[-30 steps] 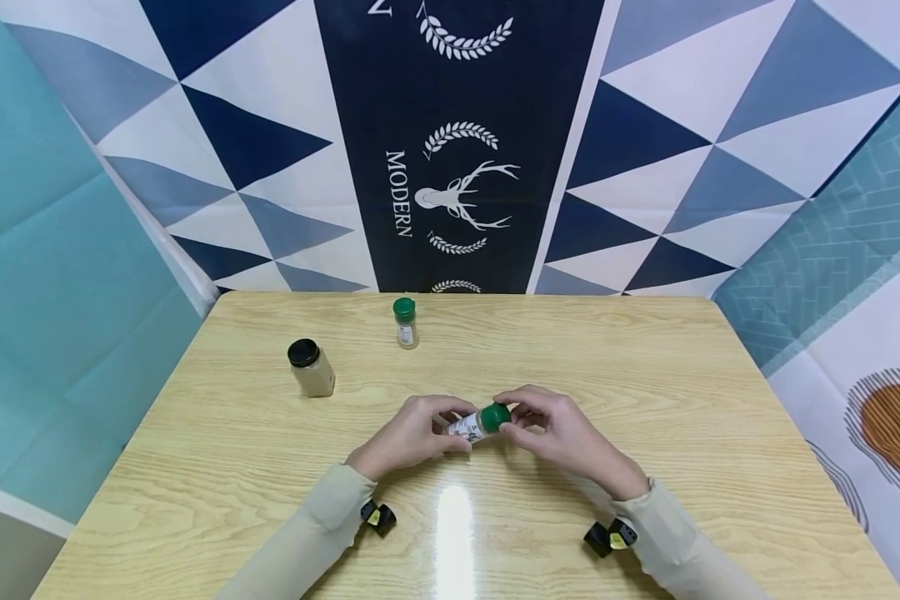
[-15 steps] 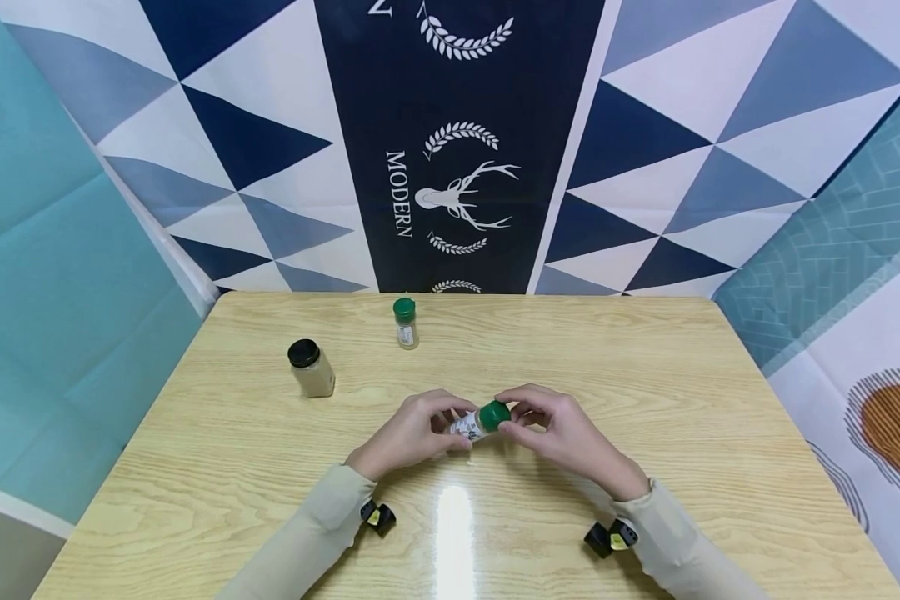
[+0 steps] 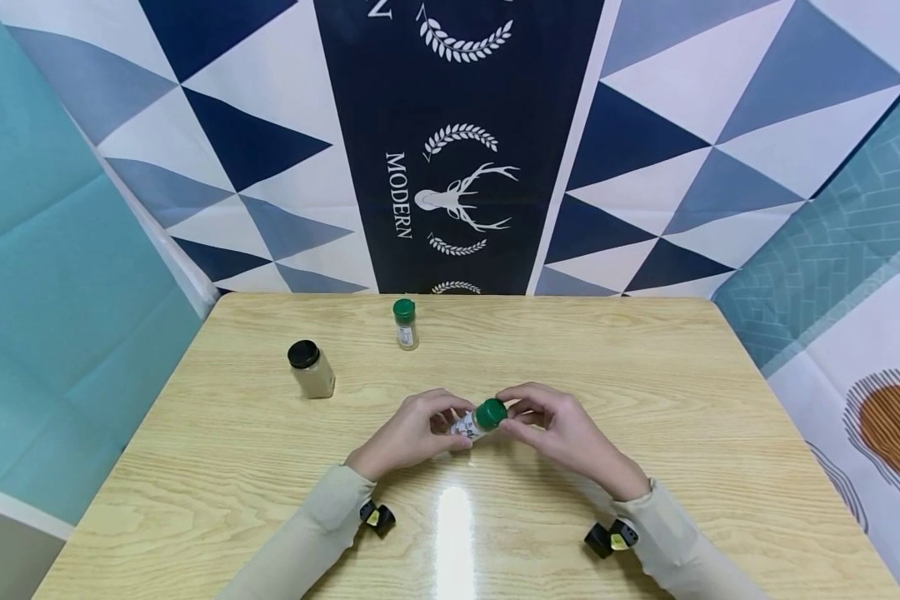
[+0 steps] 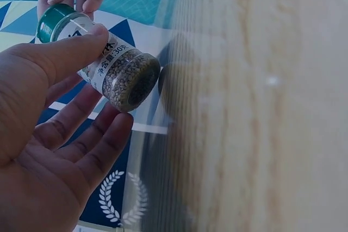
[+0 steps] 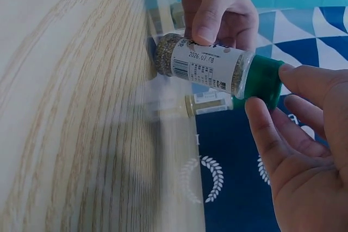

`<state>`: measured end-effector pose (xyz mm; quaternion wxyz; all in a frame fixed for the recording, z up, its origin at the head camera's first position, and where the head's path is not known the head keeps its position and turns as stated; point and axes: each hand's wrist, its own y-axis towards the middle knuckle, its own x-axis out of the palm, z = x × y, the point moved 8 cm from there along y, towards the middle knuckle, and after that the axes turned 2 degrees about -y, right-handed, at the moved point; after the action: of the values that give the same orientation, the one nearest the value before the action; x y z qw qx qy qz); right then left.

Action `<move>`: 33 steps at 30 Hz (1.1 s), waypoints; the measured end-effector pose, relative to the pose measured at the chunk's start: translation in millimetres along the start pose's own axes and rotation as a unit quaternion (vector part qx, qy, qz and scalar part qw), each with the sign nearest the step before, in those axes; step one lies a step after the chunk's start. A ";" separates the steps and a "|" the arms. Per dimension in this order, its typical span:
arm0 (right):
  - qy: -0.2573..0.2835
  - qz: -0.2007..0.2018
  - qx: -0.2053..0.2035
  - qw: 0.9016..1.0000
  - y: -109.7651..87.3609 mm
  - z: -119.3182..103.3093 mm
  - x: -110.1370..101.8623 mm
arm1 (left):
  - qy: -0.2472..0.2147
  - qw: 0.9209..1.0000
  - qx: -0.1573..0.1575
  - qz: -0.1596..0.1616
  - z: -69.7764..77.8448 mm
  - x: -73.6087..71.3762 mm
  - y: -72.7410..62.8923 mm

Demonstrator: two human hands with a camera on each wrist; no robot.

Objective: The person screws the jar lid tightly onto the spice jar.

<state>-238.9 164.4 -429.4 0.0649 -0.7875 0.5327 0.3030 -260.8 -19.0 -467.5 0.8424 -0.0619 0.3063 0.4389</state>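
A clear spice jar (image 4: 128, 80) with small grey-brown grains, a white printed label and a green cap (image 5: 263, 80) lies tilted between both hands, close over the wooden table. My left hand (image 3: 412, 429) holds the jar's body, thumb on the label side and fingers beneath. At the other end, my right hand (image 3: 555, 421) pinches the green cap between thumb and fingertips. The jar's base points left, toward the left palm, and its cap points up and right in the head view. Part of the label is hidden by the left thumb.
A second green-capped spice jar (image 3: 406, 332) stands near the table's back edge. To its left is a squarish jar (image 3: 315, 375) with a black lid and pale contents. Patterned cloth (image 3: 450, 167) hangs right behind the wooden table (image 3: 607, 350).
The spice jar has turned between the hands, so different label print shows. Its cap has shifted slightly left and up. Both arms and the two standing jars stay in place.
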 end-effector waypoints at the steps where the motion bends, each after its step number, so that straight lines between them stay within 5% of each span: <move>1: 0.002 -0.001 0.002 1.000 -0.1 0.6 0.2 | -0.002 1.000 -0.001 0.000 -0.3 0.0 -0.1; 33: 0.036 -0.038 -0.001 0.999 1.0 11.5 18.5 | -0.104 0.994 -0.016 0.006 -2.0 5.9 1.0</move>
<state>-239.8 154.1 -448.6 0.0567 -0.8175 0.5044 0.2720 -260.0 -14.9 -472.4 0.8659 -0.0278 0.2104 0.4529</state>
